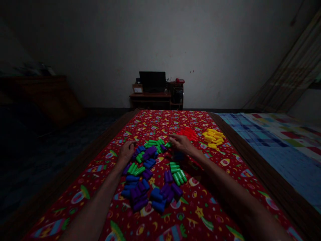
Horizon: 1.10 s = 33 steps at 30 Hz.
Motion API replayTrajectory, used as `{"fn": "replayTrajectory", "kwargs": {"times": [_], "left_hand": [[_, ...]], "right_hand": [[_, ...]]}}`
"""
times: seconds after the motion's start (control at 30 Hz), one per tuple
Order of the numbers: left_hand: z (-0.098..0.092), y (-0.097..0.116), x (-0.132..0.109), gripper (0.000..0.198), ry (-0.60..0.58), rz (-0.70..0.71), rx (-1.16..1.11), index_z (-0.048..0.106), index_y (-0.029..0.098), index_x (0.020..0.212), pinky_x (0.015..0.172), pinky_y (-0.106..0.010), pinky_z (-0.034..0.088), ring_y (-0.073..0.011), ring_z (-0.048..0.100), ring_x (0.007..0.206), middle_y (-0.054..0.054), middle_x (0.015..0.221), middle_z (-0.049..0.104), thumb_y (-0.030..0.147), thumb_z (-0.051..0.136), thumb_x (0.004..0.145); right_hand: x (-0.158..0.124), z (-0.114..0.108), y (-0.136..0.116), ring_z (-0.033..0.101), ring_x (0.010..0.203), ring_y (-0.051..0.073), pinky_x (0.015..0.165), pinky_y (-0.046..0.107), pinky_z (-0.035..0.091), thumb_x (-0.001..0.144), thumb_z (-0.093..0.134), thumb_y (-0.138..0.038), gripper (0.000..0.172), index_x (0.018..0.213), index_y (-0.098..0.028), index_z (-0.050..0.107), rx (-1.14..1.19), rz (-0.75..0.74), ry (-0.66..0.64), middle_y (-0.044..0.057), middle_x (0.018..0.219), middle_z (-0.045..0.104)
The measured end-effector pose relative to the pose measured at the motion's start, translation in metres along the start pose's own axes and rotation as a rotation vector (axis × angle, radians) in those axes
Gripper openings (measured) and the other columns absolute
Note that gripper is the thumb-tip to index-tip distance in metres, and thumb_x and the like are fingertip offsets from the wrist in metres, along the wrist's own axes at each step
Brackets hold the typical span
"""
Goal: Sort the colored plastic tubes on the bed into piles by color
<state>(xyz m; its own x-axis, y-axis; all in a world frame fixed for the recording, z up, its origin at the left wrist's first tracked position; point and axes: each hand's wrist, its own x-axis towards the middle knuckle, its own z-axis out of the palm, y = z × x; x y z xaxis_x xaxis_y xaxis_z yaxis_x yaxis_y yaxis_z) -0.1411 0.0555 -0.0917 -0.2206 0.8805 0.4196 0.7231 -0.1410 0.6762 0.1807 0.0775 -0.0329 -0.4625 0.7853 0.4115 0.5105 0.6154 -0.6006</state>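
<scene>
On a red patterned cloth lies a loose pile of green, blue and purple plastic tube-like pieces (149,152). At the pile's left edge is my left hand (126,151), its fingers loosely bent and apart, with nothing visible in them. My right hand (181,143) reaches in from the right, fingers bent down at a green plastic piece (168,145) by the pile's far right edge. Closer to me lie more purple pieces (139,194), blue pieces (158,199) and green pieces (179,177). A dark blue piece (178,155) sits in shadow under my right wrist.
Beyond my right hand is a heap of red pieces (188,133), with a heap of yellow pieces (213,138) to its right. The cloth (200,214) covers a long surface with dark wooden edges. At the far wall stands a desk (150,95) with a monitor (152,80).
</scene>
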Motion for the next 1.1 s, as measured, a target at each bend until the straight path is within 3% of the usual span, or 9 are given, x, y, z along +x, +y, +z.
{"fn": "replayTrajectory", "kwargs": {"times": [0.1,0.23,0.4,0.57,0.7,0.8,0.87,0.97,1.1], "left_hand": [[0.003,0.008,-0.001,0.048,-0.076,0.003,-0.069,0.065,0.017,0.112,0.098,-0.041,0.048,-0.0237,0.064,0.107,-0.011,0.112,0.070,0.041,0.032,0.088],[0.015,0.030,-0.007,0.062,-0.318,0.126,-0.143,0.063,0.019,0.120,0.106,-0.039,0.042,-0.0227,0.054,0.125,-0.010,0.123,0.066,0.057,0.024,0.090],[0.025,0.070,-0.022,0.055,-0.534,0.300,-0.119,0.066,0.020,0.118,0.103,-0.040,0.045,-0.0256,0.059,0.118,-0.009,0.126,0.065,0.056,0.039,0.086],[0.017,0.105,-0.037,0.049,-0.731,0.398,-0.105,0.066,0.025,0.121,0.100,-0.035,0.047,-0.0230,0.061,0.115,-0.002,0.126,0.066,0.048,0.035,0.092],[-0.004,0.122,-0.056,0.052,-0.640,0.474,0.142,0.049,0.022,0.139,0.112,-0.044,0.033,-0.0235,0.045,0.133,-0.006,0.144,0.051,0.045,0.030,0.097],[-0.022,0.136,-0.095,0.050,-0.600,0.650,0.332,0.041,0.028,0.144,0.115,-0.060,0.015,-0.0286,0.029,0.142,-0.007,0.154,0.036,0.045,0.033,0.098],[-0.028,0.148,-0.128,0.051,-0.635,0.815,0.371,0.038,0.034,0.145,0.115,-0.062,0.011,-0.0293,0.024,0.144,-0.004,0.156,0.032,0.047,0.040,0.096],[-0.026,0.160,-0.164,0.056,-0.622,0.969,0.403,0.039,0.030,0.144,0.118,-0.057,0.007,-0.0273,0.027,0.143,-0.005,0.152,0.040,0.048,0.049,0.092],[-0.016,0.153,-0.161,0.048,-0.514,0.941,0.447,0.052,0.024,0.134,0.119,-0.052,0.012,-0.0260,0.036,0.138,-0.008,0.142,0.052,0.044,0.053,0.090]], "right_hand": [[0.016,0.036,-0.012,0.054,0.119,0.021,0.101,0.035,0.040,0.098,0.040,-0.034,0.037,0.125,-0.015,0.058,-0.158,-0.070,-0.178,0.014,0.126,0.061],[0.022,0.053,-0.020,0.058,0.103,0.018,0.092,0.032,0.042,0.101,0.032,-0.035,0.038,0.109,-0.014,0.063,-0.218,-0.104,-0.339,0.012,0.108,0.065],[-0.011,0.027,-0.027,0.057,0.076,0.014,0.074,0.026,0.044,0.101,0.031,-0.042,0.045,0.095,-0.013,0.065,-0.040,-0.131,-0.458,0.005,0.086,0.065],[-0.058,-0.017,-0.029,0.063,0.094,0.020,0.084,0.032,0.048,0.099,0.033,-0.044,0.046,0.119,-0.016,0.063,0.137,-0.076,-0.371,0.006,0.104,0.069],[-0.104,-0.035,-0.020,0.060,0.111,0.024,0.095,0.040,0.047,0.098,0.034,-0.050,0.051,0.133,-0.019,0.055,0.078,0.015,-0.239,0.011,0.125,0.064],[-0.139,-0.031,-0.016,0.041,0.135,0.029,0.109,0.048,0.036,0.094,0.040,-0.054,0.061,0.145,-0.020,0.040,-0.024,0.044,-0.238,0.015,0.148,0.042],[-0.159,-0.020,-0.022,0.026,0.143,0.030,0.113,0.050,0.030,0.093,0.045,-0.053,0.067,0.150,-0.022,0.032,-0.079,0.026,-0.264,0.015,0.157,0.026],[-0.177,0.003,-0.041,0.011,0.147,0.029,0.115,0.050,0.026,0.095,0.044,-0.044,0.064,0.153,-0.025,0.023,-0.096,-0.028,-0.245,0.012,0.161,0.009],[-0.173,0.023,-0.063,0.013,0.147,0.027,0.115,0.048,0.028,0.095,0.045,-0.038,0.065,0.153,-0.024,0.020,-0.034,-0.061,-0.227,0.013,0.160,0.013]]}}
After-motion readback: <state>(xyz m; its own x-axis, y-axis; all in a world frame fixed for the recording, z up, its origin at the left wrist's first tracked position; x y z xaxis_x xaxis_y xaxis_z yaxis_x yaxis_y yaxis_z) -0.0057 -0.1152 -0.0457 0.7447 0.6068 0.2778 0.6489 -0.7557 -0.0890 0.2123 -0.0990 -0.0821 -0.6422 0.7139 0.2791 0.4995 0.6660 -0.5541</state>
